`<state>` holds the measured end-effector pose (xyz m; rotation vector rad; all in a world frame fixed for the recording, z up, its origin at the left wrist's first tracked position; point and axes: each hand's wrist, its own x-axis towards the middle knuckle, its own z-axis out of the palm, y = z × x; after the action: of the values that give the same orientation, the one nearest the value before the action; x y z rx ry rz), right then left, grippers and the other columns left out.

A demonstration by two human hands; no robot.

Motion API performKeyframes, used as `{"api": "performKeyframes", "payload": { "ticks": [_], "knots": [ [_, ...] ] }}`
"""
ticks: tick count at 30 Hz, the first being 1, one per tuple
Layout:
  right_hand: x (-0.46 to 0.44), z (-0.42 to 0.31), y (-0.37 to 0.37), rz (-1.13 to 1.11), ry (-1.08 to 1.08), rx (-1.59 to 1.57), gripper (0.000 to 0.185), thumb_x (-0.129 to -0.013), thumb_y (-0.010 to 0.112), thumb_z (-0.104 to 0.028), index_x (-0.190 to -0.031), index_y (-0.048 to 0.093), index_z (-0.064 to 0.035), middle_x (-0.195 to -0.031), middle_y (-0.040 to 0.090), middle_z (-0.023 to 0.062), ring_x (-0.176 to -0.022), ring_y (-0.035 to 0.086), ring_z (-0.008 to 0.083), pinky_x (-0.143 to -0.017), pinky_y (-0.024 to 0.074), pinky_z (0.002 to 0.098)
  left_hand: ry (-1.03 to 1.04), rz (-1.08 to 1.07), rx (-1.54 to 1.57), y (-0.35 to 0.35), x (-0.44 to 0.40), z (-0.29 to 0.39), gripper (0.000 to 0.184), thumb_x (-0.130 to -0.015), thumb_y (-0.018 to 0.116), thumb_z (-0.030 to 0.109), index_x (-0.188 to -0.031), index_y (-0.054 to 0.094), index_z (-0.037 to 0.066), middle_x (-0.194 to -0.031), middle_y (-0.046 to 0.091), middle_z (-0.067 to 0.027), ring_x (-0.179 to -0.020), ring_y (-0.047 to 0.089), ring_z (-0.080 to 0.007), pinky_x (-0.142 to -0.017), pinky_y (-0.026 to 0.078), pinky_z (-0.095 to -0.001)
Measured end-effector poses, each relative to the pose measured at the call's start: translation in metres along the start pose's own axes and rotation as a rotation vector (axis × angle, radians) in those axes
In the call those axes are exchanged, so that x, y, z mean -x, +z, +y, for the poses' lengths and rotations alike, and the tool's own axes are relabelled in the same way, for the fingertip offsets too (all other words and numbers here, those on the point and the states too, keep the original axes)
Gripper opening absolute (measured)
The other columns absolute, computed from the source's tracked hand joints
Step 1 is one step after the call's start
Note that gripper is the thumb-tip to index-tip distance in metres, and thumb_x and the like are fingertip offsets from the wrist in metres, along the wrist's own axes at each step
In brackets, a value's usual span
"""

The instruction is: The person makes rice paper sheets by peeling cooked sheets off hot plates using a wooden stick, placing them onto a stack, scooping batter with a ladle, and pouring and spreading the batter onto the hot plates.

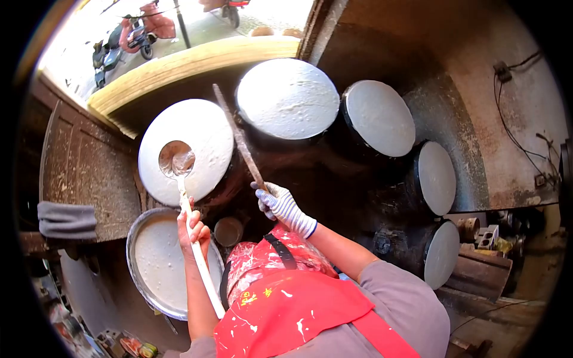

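Observation:
My left hand [194, 228], bare, is closed round the pale handle of a long ladle [190, 209]. The ladle's round, wet-looking bowl [176, 159] is over the white surface of a wide vat [209, 128]; whether it touches the liquid I cannot tell. In a striped white glove, my right hand [285, 207] grips the lower end of a long, worn wooden stick [239, 140]. The stick points up and away, between that vat and a second white-filled vat [287, 98]. Below my left hand, partly behind the forearm, is a wide basin [158, 262] of white liquid.
More white-topped dark vats [380, 117] curve round to the right. A small round pot [228, 231] stands near my knees. A wooden panel [83, 173] with a grey cloth [67, 221] is at left. Beyond a pale ledge [197, 65] are parked scooters [140, 36].

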<state>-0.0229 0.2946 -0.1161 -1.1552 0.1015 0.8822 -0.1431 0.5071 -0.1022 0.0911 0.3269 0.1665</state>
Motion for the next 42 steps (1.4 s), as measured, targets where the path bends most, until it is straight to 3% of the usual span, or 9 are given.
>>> {"api": "performKeyframes", "payload": {
  "ticks": [11, 16, 20, 23, 25, 30, 37, 41, 42],
  "knots": [
    [-0.041, -0.101, -0.110, 0.031, 0.041, 0.136, 0.024, -0.087, 0.054, -0.026, -0.099, 0.058, -0.0061, -0.056, 0.050, -0.0006, -0.042, 0.044, 0.0064, -0.039, 0.0358, 0.0196, 0.005, -0.024, 0.066, 0.058, -0.089, -0.084, 0.042, -0.092, 0.040, 0.015, -0.130, 0.029, 0.002, -0.065, 0.035, -0.0012, -0.038, 0.037, -0.0057, -0.042, 0.033, -0.0210],
    [-0.059, -0.113, -0.125, -0.098, 0.129, 0.339, 0.025, -0.087, 0.054, -0.024, -0.100, 0.058, -0.0038, -0.056, 0.051, -0.0012, -0.043, 0.044, 0.0048, -0.040, 0.0353, 0.0192, 0.242, -0.021, 0.062, 0.051, -0.047, -0.069, 0.048, -0.090, 0.044, 0.012, -0.133, 0.024, 0.004, -0.064, 0.034, 0.0001, -0.040, 0.037, -0.0053, -0.043, 0.033, -0.0201],
    [-0.040, -0.111, -0.109, -0.209, 0.218, 0.450, 0.021, -0.087, 0.055, -0.021, -0.098, 0.060, -0.0048, -0.060, 0.048, -0.0056, -0.051, 0.041, 0.0016, -0.046, 0.0340, 0.0178, 0.418, 0.163, 0.018, 0.026, 0.015, -0.048, 0.043, -0.089, 0.046, 0.012, -0.129, 0.029, 0.007, -0.062, 0.036, 0.0005, -0.036, 0.035, -0.0047, -0.038, 0.032, -0.0176],
    [-0.013, -0.093, -0.107, -0.256, 0.228, 0.621, 0.020, -0.087, 0.054, -0.019, -0.097, 0.059, -0.0034, -0.058, 0.048, -0.0040, -0.045, 0.039, 0.0033, -0.042, 0.0318, 0.0185, 0.459, 0.288, -0.052, -0.018, 0.070, -0.034, 0.043, -0.089, 0.047, 0.014, -0.128, 0.030, 0.007, -0.062, 0.037, 0.0008, -0.036, 0.034, -0.0039, -0.038, 0.031, -0.0171],
    [0.013, -0.086, -0.103, -0.295, 0.258, 0.767, 0.021, -0.085, 0.057, -0.022, -0.095, 0.062, -0.0035, -0.065, 0.052, -0.0050, -0.058, 0.044, 0.0030, -0.053, 0.0391, 0.0204, 0.433, 0.400, -0.131, -0.062, 0.105, -0.025, 0.041, -0.088, 0.048, 0.015, -0.126, 0.034, 0.008, -0.062, 0.038, 0.0011, -0.037, 0.031, -0.0032, -0.037, 0.029, -0.0169],
    [0.068, -0.060, -0.083, -0.300, 0.570, 1.004, 0.023, -0.084, 0.057, -0.026, -0.088, 0.062, -0.0034, -0.059, 0.051, -0.0028, -0.053, 0.043, 0.0051, -0.049, 0.0380, 0.0219, 0.317, 0.574, -0.065, -0.153, 0.168, -0.007, 0.035, -0.088, 0.045, 0.015, -0.122, 0.039, 0.008, -0.061, 0.037, 0.0015, -0.036, 0.030, -0.0033, -0.036, 0.027, -0.0171],
    [0.078, 0.028, -0.047, -0.383, 0.630, 1.206, 0.029, -0.087, 0.051, -0.033, -0.086, 0.061, -0.0053, -0.057, 0.053, -0.0001, -0.050, 0.048, 0.0081, -0.047, 0.0391, 0.0250, 0.276, 0.621, -0.025, -0.209, 0.197, 0.005, 0.033, -0.089, 0.045, 0.017, -0.121, 0.042, 0.008, -0.060, 0.037, 0.0024, -0.036, 0.029, -0.0031, -0.036, 0.026, -0.0172],
    [0.046, 0.119, -0.049, -0.472, 0.420, 1.368, 0.028, -0.087, 0.049, -0.030, -0.090, 0.061, -0.0049, -0.061, 0.059, 0.0040, -0.050, 0.055, 0.0132, -0.046, 0.0428, 0.0289, 0.270, 0.590, 0.084, -0.252, 0.195, 0.006, 0.030, -0.088, 0.048, 0.020, -0.116, 0.045, 0.010, -0.060, 0.037, 0.0034, -0.037, 0.030, -0.0025, -0.036, 0.026, -0.0165],
    [0.035, 0.135, -0.038, -0.388, 0.599, 1.218, 0.027, -0.087, 0.049, -0.028, -0.090, 0.061, -0.0038, -0.062, 0.059, 0.0059, -0.047, 0.055, 0.0152, -0.045, 0.0430, 0.0297, 0.251, 0.629, 0.101, -0.255, 0.195, 0.004, 0.028, -0.088, 0.049, 0.021, -0.114, 0.046, 0.011, -0.060, 0.036, 0.0039, -0.037, 0.029, -0.0023, -0.036, 0.025, -0.0164]
  ]
}}
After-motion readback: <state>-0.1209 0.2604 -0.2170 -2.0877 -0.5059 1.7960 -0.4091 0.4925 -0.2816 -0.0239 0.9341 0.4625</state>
